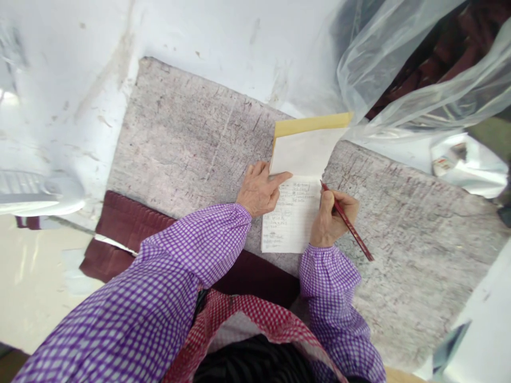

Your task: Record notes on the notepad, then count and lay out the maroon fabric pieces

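Observation:
A notebook (295,234) lies spread on the grey board, its lower page covered with handwritten lines and its upper page blank with a yellow strip along the top. My left hand (259,190) rests at its left edge, index finger stretched across the fold and thumb apart, gripping nothing. On the right side of the page, my right hand (334,218) is closed around a dark red pencil (353,231). The pencil's tip is near the page's upper right edge; whether it touches the paper I cannot tell.
Under the notebook is a worn, scratched grey board (179,122) on a white surface. Folded maroon material (120,229) lies along its near left edge, partly beneath my left sleeve. Clear plastic sheeting (423,90) with maroon material inside bulges at the upper right, beside a crumpled silvery wrapper (465,165).

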### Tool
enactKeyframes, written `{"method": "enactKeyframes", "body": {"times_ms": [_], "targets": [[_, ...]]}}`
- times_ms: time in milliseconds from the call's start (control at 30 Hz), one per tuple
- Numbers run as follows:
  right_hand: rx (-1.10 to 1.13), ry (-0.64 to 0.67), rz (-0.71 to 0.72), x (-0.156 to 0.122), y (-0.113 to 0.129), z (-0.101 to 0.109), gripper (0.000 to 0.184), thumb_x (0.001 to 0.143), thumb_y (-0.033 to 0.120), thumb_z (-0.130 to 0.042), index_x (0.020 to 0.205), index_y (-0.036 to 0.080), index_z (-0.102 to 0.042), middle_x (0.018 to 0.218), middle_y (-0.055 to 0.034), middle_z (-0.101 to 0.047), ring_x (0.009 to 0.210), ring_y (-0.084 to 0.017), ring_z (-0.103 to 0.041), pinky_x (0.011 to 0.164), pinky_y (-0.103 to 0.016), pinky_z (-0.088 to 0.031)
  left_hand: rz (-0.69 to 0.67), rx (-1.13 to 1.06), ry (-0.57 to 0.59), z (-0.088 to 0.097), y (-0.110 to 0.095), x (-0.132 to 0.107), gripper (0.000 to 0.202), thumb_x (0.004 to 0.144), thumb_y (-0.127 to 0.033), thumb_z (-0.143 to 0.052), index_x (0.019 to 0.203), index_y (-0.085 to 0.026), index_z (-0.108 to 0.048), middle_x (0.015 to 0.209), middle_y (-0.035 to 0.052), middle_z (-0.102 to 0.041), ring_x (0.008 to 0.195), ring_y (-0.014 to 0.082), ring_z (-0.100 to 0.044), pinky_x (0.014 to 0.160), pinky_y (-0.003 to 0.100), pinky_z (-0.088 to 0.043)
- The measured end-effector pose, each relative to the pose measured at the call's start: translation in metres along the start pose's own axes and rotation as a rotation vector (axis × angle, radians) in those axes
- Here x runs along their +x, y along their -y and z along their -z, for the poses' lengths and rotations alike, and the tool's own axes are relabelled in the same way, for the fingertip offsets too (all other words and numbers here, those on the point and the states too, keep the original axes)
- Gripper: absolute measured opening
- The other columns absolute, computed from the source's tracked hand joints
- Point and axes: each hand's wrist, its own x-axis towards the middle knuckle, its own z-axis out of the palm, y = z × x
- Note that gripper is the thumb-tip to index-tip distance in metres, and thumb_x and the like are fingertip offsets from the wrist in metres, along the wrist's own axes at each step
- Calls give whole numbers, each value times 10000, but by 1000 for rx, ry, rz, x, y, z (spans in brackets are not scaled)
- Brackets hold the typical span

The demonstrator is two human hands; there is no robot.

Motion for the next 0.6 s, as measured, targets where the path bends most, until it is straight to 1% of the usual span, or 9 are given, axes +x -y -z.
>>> {"method": "enactKeyframes", "body": {"times_ms": [167, 300, 433, 600], "targets": [[100, -46, -16, 0, -5, 1, 212, 858, 398, -617, 850, 194, -560, 775, 8, -579, 729, -152, -610, 710, -350, -508, -6, 37, -12, 0, -1, -1, 432, 831, -167, -499, 1243, -245, -600, 1074, 122, -568, 995, 299, -477, 803, 459, -416], [152, -49, -31, 0, -4, 3, 180, 873, 356, -600, 925, 184, -592, 841, -10, -621, 752, -159, -641, 719, -364, -521, -1, 43, -19, 0, -2, -1, 434, 832, -168, -503, 1248, -248, -594, 1077, 118, -568, 1006, 297, -477, 818, 464, -416], [169, -25, -50, 2, 0, 5, 221, 883, 388, -585, 989, 195, -613, 922, -29, -653, 827, -170, -650, 797, -399, -534, 6, 38, -11, 1, -4, -1, 439, 836, -172, -497, 1259, -247, -588, 1124, 128, -560, 1027, 303, -472, 827, 470, -415], [253, -82, -114, 9, 1, 11, 221, 879, 394, -575, 994, 207, -588, 929, -28, -653, 804, -170, -660, 775, -413, -557, 7, 38, -3, 1, -4, -2, 450, 835, -177, -496, 1272, -244, -583, 1134, 135, -557, 1033, 309, -468, 827, 474, -415]]}}
